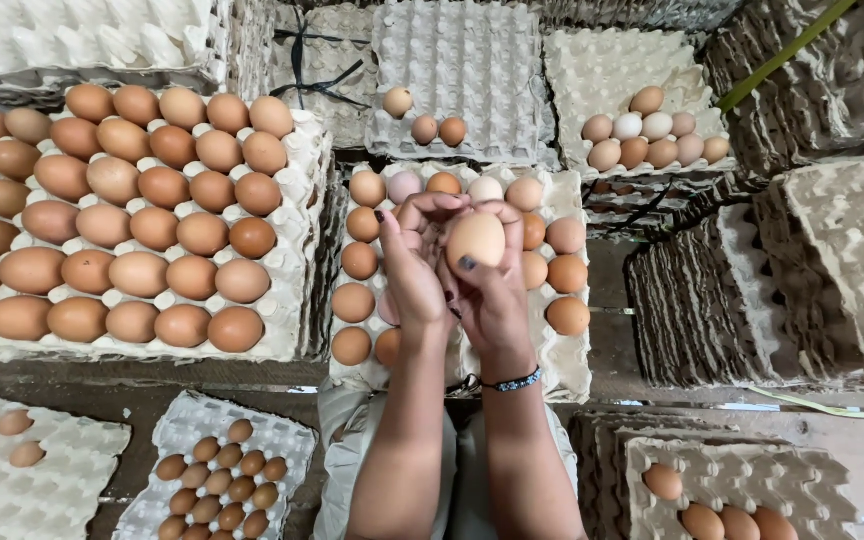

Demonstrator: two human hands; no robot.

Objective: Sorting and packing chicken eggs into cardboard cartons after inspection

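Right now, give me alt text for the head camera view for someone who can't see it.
Two hands, left hand and right hand, hold one pale brown egg above a partly filled egg tray. A full tray of brown eggs sits to the left, with more trays around.

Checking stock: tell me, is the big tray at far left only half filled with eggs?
No. The big tray at left is packed with brown eggs in nearly every cup that shows.
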